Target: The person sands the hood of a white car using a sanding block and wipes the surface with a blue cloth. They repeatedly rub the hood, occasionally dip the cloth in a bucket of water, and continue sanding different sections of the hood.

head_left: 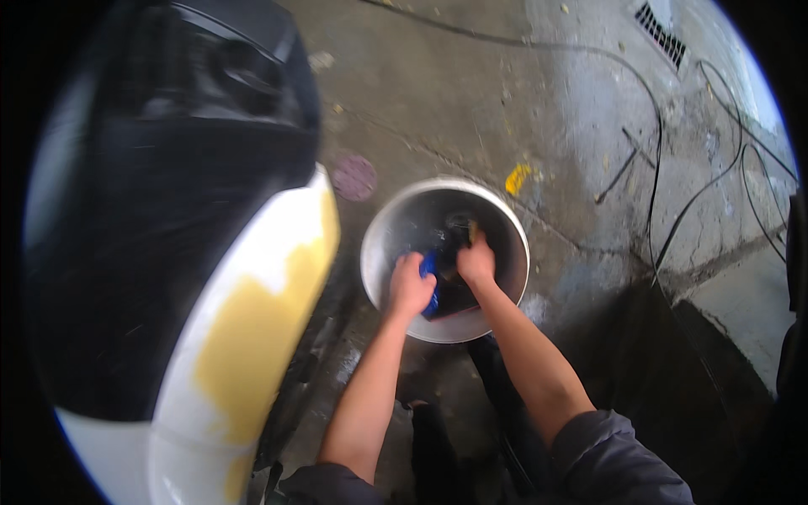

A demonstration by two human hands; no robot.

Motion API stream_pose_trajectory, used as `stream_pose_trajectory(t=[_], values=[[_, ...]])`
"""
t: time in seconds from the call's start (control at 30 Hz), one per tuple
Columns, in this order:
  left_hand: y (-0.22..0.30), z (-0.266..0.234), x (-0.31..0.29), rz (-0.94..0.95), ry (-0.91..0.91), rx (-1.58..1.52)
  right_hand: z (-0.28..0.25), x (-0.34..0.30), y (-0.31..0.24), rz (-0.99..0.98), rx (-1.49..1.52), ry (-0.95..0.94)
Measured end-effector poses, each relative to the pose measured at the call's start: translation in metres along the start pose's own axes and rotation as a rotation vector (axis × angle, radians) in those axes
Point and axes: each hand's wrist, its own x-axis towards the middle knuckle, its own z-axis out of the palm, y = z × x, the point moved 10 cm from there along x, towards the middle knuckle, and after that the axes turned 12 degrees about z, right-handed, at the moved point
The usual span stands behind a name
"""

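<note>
Both my hands are down inside a round, pale-rimmed bucket (523,252) with dark water in it. My left hand (410,288) is closed round a blue object (430,271), whose kind I cannot make out. Beside it, toward the bucket's right side, my right hand (477,259) grips a small yellowish piece (473,231); most of it is hidden by the fingers and blur. A dark round shape (459,222) shows just beyond that hand.
Left of the bucket stands a vehicle's white panel (261,244) with yellow patches and a black section (168,202). A yellow scrap (518,178) and a reddish round patch (354,178) mark the wet concrete floor. Black hoses (652,109) and a drain grate (661,35) are to the right.
</note>
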Motion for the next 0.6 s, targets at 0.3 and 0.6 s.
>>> stream_pose_trajectory(t=[0.3,0.6], values=[[0.244,-0.378,-0.262,0.19,0.46,-0.411,-0.166,-0.163,0.007,-0.142,0.438,-0.012],[0.274,-0.685,-0.562,0.353,1.114,0.051,-0.36,-0.504,-0.305,-1.255,0.626,0.872]])
